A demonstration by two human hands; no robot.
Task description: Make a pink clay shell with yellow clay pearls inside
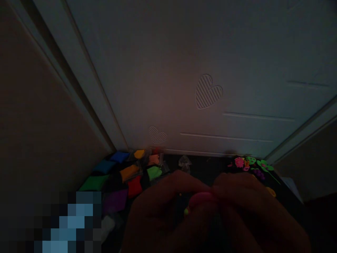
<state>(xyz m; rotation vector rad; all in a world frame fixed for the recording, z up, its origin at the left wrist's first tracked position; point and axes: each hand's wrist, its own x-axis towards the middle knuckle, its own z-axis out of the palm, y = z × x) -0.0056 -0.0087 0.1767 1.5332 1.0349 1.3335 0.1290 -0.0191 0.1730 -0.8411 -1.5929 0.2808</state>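
Note:
The scene is very dark. A smooth pink piece of what looks like modelling clay (201, 198) is between my two hands at the lower middle. My left hand (160, 207) is closed round it, the thumb below and the fingers above. A small yellow-green bit (186, 211) shows at the left end of the pink piece. At its right end my right hand (258, 211) pinches it, with the fingertips meeting those of my left hand. My fingers hide the rest of its shape.
Coloured clay packets lie at the left, among them a green one (94, 182), a purple one (115, 201) and a red one (134, 186). Small clay shapes, including a pink flower (239, 162) and a green flower (265, 165), lie at the right. Behind rises a white panel (158, 70) with embossed hearts.

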